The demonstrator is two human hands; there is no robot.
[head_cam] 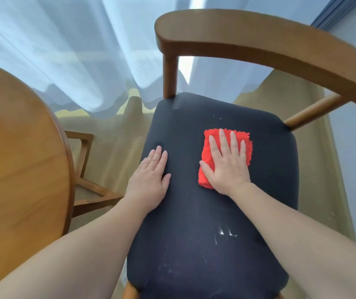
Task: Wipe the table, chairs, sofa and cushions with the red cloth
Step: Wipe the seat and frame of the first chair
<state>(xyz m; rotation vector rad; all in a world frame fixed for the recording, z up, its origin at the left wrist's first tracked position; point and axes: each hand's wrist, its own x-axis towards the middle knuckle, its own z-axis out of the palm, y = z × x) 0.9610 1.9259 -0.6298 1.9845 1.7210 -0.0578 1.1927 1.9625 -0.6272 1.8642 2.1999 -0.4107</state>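
the right hand (pixel 226 167) lies flat on the red cloth (pixel 249 148), palm down, fingers straight and slightly spread, thumb out to the side; it presses the cloth and does not grip it. the cloth is folded into a thick pad and sits directly under that hand, on the dark seat cushion (pixel 205 212) of the chair (pixel 170 76). red fabric shows beyond the fingertips, past the little finger, and beside the thumb down to the heel of the palm.

the left hand (pixel 151 180) rests just to the left of the right hand, apart from the cloth. it is also palm down on the cushion, fingers straight and close together, holding nothing. its outer edge lies near the cushion's left edge.

behind the right wrist, towards the person, a cluster of white specks (pixel 224 233) marks the dark fabric (a few fainter ones lie ahead of the fingertips too). ahead of both hands the chair's curved wooden back rail (pixel 259 42) arcs from above the left hand round to the far right of the right hand.

well to the left of the left hand is the rounded edge of a wooden table (pixel 17 158), with a wooden frame (pixel 86 169) low on the floor between table and chair. a sheer white curtain (pixel 65 50) hangs beyond everything, its hem down at the tan floor (pixel 112 147).
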